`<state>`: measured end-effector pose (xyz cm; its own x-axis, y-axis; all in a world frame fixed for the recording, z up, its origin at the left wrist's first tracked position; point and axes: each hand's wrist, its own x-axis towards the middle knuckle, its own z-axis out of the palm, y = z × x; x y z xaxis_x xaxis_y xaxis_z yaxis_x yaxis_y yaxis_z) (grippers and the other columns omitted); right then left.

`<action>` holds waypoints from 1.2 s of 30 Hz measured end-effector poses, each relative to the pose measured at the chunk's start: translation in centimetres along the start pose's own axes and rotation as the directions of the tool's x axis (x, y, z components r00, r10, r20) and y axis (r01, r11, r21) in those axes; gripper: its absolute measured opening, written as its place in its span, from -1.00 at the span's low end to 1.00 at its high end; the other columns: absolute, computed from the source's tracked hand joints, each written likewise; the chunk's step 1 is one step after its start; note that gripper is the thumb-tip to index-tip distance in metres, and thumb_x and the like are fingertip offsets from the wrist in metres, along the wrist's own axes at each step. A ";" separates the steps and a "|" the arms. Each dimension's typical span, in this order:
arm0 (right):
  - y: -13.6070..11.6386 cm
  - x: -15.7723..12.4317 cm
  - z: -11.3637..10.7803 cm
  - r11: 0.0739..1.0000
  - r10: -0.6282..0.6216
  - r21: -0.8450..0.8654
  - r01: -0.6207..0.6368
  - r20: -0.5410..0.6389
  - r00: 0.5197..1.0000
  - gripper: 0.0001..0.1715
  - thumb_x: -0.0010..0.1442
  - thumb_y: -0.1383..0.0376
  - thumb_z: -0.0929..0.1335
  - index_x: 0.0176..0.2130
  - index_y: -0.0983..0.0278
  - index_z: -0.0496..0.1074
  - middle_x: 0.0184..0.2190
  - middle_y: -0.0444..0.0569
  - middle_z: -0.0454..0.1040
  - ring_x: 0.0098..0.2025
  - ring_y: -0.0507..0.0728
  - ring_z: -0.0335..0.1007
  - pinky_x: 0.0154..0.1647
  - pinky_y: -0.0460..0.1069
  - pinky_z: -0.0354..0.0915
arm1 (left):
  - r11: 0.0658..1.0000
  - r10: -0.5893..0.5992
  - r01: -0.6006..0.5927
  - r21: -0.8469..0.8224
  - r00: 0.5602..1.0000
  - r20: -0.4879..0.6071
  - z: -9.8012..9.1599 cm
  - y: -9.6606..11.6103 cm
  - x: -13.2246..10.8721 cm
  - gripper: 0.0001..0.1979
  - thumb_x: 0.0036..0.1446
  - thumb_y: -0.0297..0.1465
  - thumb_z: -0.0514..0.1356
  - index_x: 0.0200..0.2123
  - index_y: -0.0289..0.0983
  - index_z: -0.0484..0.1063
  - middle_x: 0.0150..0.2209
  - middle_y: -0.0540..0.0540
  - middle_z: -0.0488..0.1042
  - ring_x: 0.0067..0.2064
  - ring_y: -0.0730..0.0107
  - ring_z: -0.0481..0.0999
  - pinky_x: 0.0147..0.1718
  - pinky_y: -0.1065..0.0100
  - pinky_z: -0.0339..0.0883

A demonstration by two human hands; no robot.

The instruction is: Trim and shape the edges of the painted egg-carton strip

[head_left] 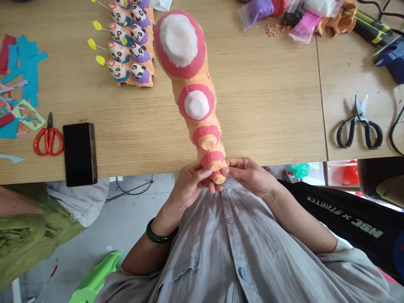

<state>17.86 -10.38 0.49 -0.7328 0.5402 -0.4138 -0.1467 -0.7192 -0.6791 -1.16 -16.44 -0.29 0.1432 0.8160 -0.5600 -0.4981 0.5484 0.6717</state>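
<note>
My left hand (192, 183) and my right hand (249, 176) both pinch the near end of a long orange egg-carton strip (197, 103). It is held up over the table's front edge, with its far end toward the back. Pink-red bands ring the row of bumps along it. The two far bumps carry white tops, while the nearer ones have bare orange tips. My left thumb and my right thumb press near the last bump, and the other fingers are partly hidden beneath it.
Painted egg cartons with faces and yellow flags (131, 46) stand at the back. Red-handled scissors (49, 136), a black phone (80, 153) and paper scraps (25, 71) lie left. Black-handled scissors (359, 124), a glue gun (391, 59) and clay bags (303, 21) are right. People sit on both sides.
</note>
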 end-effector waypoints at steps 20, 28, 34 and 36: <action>0.2 0.2 0.6 0.997 -0.012 -0.076 0.010 -0.035 0.999 -0.65 0.23 0.05 0.53 -0.33 0.29 0.62 -0.40 -0.07 0.63 -0.37 0.08 0.48 -0.07 0.06 0.40 | 0.995 0.045 -0.041 0.094 0.998 -0.034 0.4 0.4 0.0 -0.65 0.01 -0.12 0.45 -0.49 -0.30 0.55 -0.57 0.04 0.51 -0.68 0.64 0.25 -0.47 0.30 0.65; 0.4 0.1 0.1 0.999 -0.024 -0.036 0.022 -0.053 0.998 -0.64 0.14 0.01 0.57 -0.34 0.26 0.66 -0.33 -0.04 0.66 -0.14 0.17 0.57 0.11 0.07 0.36 | 0.999 0.031 -0.032 -0.019 0.998 -0.051 0.2 0.3 -0.1 -0.63 0.01 -0.12 0.49 -0.46 -0.32 0.56 -0.63 0.06 0.46 -0.66 0.58 0.36 -0.52 0.38 0.61; 0.5 -0.1 0.6 0.997 -0.020 0.065 0.031 -0.159 0.987 -0.63 0.14 0.01 0.54 -0.39 0.27 0.64 -0.39 -0.02 0.65 -0.23 0.17 0.55 0.01 0.07 0.43 | 0.992 0.061 -0.054 -0.111 0.997 0.054 0.4 0.4 -0.7 -0.66 0.11 -0.14 0.41 -0.39 -0.34 0.59 -0.56 -0.02 0.57 -0.56 0.46 0.55 -0.38 0.36 0.65; 0.6 -0.3 0.7 0.995 -0.010 0.095 0.027 -0.182 0.983 -0.63 0.13 0.00 0.56 -0.38 0.27 0.64 -0.41 -0.04 0.64 -0.29 0.14 0.50 -0.09 0.04 0.43 | 0.993 0.065 -0.054 -0.101 0.993 0.103 0.4 0.3 -0.8 -0.70 0.10 -0.19 0.42 -0.33 -0.35 0.61 -0.55 -0.03 0.59 -0.53 0.42 0.59 -0.35 0.36 0.65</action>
<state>17.53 -11.28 0.60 -0.5986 0.6174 -0.5105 -0.2286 -0.7424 -0.6298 -1.07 -16.89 0.59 0.1981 0.8642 -0.4625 -0.5889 0.4822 0.6487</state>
